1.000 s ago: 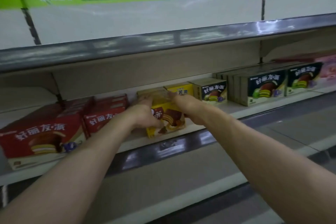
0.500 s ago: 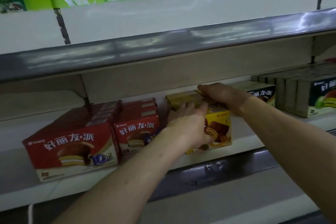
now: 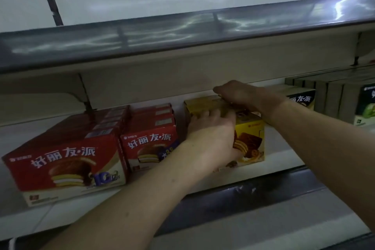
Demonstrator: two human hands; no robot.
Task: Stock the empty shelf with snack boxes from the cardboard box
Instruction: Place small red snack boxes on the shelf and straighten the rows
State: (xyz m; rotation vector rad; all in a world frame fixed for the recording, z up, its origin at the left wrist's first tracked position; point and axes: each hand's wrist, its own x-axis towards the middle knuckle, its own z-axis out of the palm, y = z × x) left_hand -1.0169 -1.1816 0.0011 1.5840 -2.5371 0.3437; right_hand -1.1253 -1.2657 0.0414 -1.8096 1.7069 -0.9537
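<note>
A yellow snack box [image 3: 250, 140] stands on the white shelf [image 3: 284, 154], with at least one more yellow box behind it. My left hand [image 3: 211, 138] lies against its front left face, fingers reaching over the top edge. My right hand [image 3: 237, 94] rests on the top of the yellow boxes farther back, fingers curled over the top. To the left stand two rows of red snack boxes [image 3: 67, 160], the second row [image 3: 151, 144] right beside my left hand. The cardboard box is not in view.
Dark and green snack boxes [image 3: 345, 103] fill the shelf at the right. An upper shelf with a grey price rail [image 3: 182, 34] hangs low over the boxes. A lower grey rail [image 3: 243, 195] edges the stocked shelf.
The view has shifted so the boxes sit closer and more to the right. Both hands stay on the yellow boxes, with the right hand farther back on their tops.
</note>
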